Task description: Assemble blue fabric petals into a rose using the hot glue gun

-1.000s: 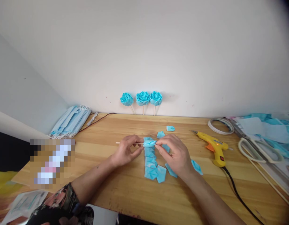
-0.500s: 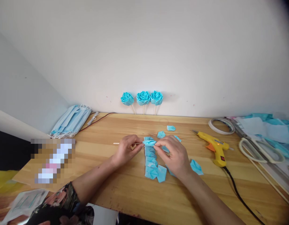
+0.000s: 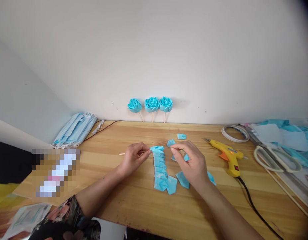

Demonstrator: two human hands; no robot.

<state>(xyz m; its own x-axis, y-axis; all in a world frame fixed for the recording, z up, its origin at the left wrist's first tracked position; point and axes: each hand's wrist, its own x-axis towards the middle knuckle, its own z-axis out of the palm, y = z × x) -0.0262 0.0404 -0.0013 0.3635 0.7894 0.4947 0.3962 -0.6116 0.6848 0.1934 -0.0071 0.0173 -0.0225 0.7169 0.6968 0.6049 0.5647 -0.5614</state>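
Observation:
My left hand (image 3: 134, 158) pinches a thin wooden stick (image 3: 122, 153) with a small blue rolled bud (image 3: 156, 149) at its tip. The bud lies at the top of a column of overlapping blue fabric petals (image 3: 160, 171) on the wooden table (image 3: 119, 193). My right hand (image 3: 191, 163) hovers just right of the bud, apart from it, with thumb and forefinger pinched together and the other fingers curled. What it holds, if anything, I cannot make out. Loose blue petals (image 3: 182, 179) lie under and around that hand.
Three finished blue roses on sticks (image 3: 151, 105) lean against the wall. A yellow glue gun (image 3: 229, 158) with a black cord lies right of my hands. Scissors (image 3: 276, 160), a tape roll (image 3: 235, 133) and blue fabric scraps (image 3: 286, 136) are far right. A stack of face masks (image 3: 75, 130) is at the left.
My right hand has let go of the bud and drawn a little to the right and up. My left hand still holds the stick with the bud.

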